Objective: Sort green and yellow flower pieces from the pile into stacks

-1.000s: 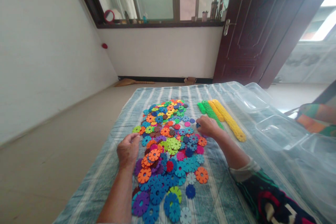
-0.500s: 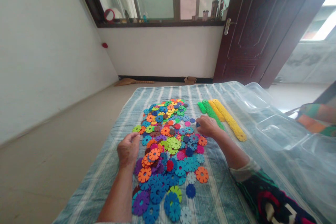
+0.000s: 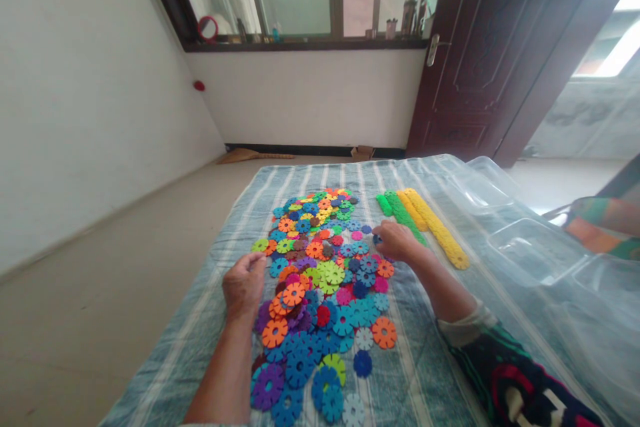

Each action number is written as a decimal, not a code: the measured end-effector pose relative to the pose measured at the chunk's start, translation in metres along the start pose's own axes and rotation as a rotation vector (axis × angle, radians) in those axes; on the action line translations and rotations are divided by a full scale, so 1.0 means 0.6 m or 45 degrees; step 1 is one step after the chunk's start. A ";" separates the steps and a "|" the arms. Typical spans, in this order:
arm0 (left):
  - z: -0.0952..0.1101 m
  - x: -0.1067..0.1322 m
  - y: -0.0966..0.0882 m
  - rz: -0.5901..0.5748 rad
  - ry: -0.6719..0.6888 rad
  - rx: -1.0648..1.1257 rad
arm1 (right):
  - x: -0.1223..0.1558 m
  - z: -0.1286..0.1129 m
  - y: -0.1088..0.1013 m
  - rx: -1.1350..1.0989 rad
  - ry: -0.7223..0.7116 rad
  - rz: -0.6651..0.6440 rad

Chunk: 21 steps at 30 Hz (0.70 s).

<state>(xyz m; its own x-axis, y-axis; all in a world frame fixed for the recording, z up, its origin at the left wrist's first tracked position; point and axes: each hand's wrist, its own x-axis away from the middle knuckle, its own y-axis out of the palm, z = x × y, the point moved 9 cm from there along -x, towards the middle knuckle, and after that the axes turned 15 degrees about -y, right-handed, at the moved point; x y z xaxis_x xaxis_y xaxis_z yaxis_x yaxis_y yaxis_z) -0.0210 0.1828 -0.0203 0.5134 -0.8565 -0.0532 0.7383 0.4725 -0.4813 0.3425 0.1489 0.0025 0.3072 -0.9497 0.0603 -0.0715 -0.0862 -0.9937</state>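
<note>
A long heap of notched plastic snowflake discs (image 3: 300, 347) in many colours spreads over the striped cloth. My left hand (image 3: 245, 283) rests at the heap's left edge, fingers closed with the tips near a lime-green disc (image 3: 260, 245); whatever they may hold is hidden. On the right edge, my right hand (image 3: 397, 240) is pinched at a dark blue snowflake disc (image 3: 377, 239), partly covered by the fingers. Beyond this hand lie stacked rows of discs: a short bright green row (image 3: 384, 204), a longer green row (image 3: 404, 215) and two yellow rows (image 3: 440, 233).
Clear plastic boxes (image 3: 537, 250) stand along the right side of the cloth-covered table (image 3: 430, 360). Behind the table are a windowsill (image 3: 305, 46) with small items and a dark red door (image 3: 480, 47). A broom (image 3: 245, 156) lies on the floor.
</note>
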 end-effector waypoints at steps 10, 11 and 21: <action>0.000 0.000 -0.002 0.010 -0.009 -0.034 | -0.001 -0.003 -0.002 0.036 0.026 -0.006; 0.000 0.000 -0.002 0.010 -0.004 -0.036 | -0.001 -0.003 -0.003 0.036 0.028 -0.004; -0.001 0.000 0.000 -0.005 -0.004 -0.015 | 0.001 -0.005 -0.006 0.039 0.032 0.025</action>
<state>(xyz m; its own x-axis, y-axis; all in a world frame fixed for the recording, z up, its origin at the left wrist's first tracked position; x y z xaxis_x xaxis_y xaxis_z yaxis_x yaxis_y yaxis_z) -0.0212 0.1826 -0.0211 0.5120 -0.8576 -0.0482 0.7353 0.4666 -0.4915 0.3403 0.1478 0.0065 0.2822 -0.9584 0.0424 -0.0480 -0.0582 -0.9971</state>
